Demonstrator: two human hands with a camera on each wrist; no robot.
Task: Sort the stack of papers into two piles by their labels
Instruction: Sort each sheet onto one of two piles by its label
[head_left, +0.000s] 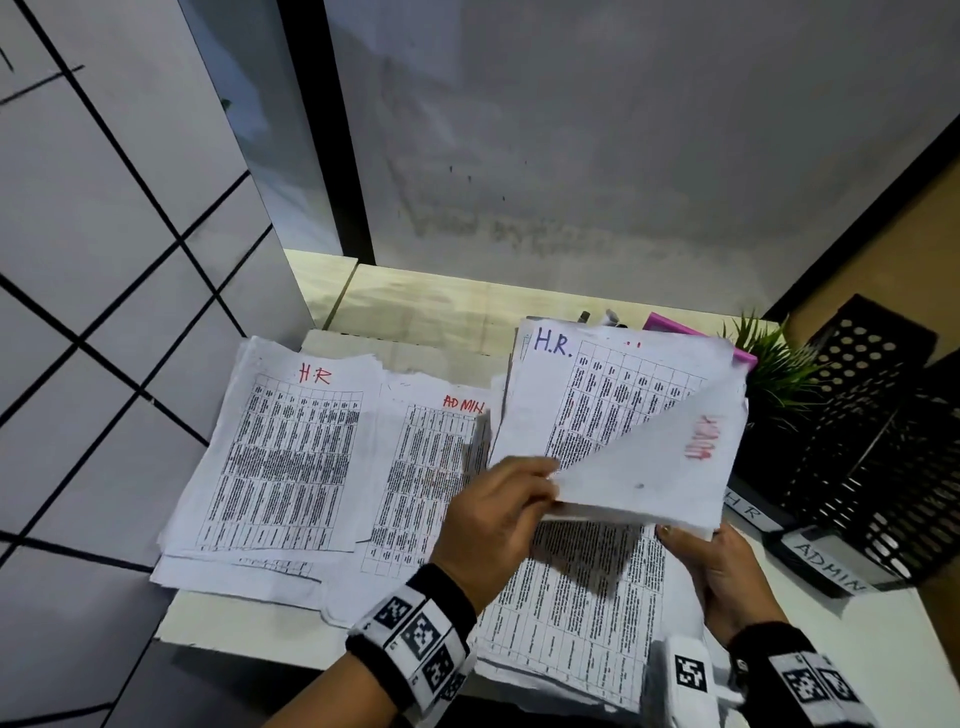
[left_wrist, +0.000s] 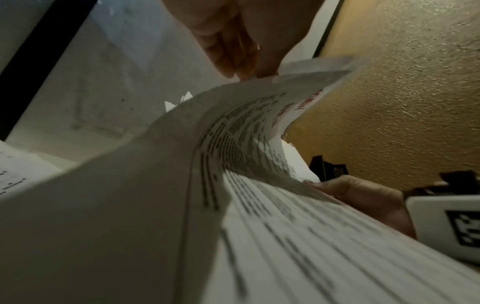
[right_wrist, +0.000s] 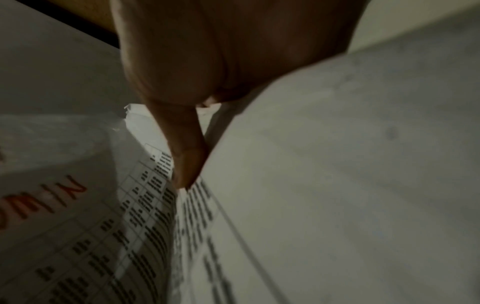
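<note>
On the desk lie an HR pile (head_left: 291, 457) at the left and an ADMIN pile (head_left: 431, 467) beside it. The unsorted stack (head_left: 582, 597) lies at the right, with an H.R. sheet (head_left: 576, 395) showing on it. My left hand (head_left: 543, 493) pinches the edge of a sheet (head_left: 649, 467) folded back over the stack; ADMIN shows through it in red. In the left wrist view this sheet (left_wrist: 233, 144) curls up under my fingers (left_wrist: 233, 57). My right hand (head_left: 685, 543) grips the stack's near right edge. In the right wrist view one finger (right_wrist: 187, 162) lies between sheets.
Black perforated trays (head_left: 872, 441) stand at the right, with an HR label (head_left: 748, 512) and an ADMIN label (head_left: 831, 569) in front of them. A small green plant (head_left: 769, 358) and a pink item (head_left: 691, 330) sit behind the stack. A grey partition (head_left: 623, 156) closes the back.
</note>
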